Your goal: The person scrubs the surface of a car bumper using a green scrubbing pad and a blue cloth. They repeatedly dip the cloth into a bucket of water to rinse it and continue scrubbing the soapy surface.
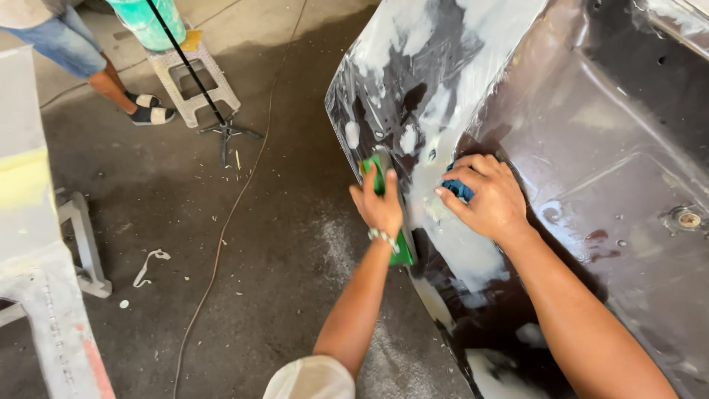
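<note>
Our left hand (378, 205) is closed around a green sanding block (391, 214), its long axis running from 12 to 6 o'clock along the edge of the dark car panel (591, 111). Our right hand (484, 199), just at 3 o'clock from it, presses a blue cloth (458, 189) flat on the white filler (443, 222). Open panel lies toward 1 o'clock; bare floor (281, 244) lies at 9 o'clock, with a stool (193, 81) and another person's legs (111, 81) far off at 11.

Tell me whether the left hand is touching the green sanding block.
Touching. The head view shows the left hand laid over the green sanding block, gripping it against the dark car panel.
</note>
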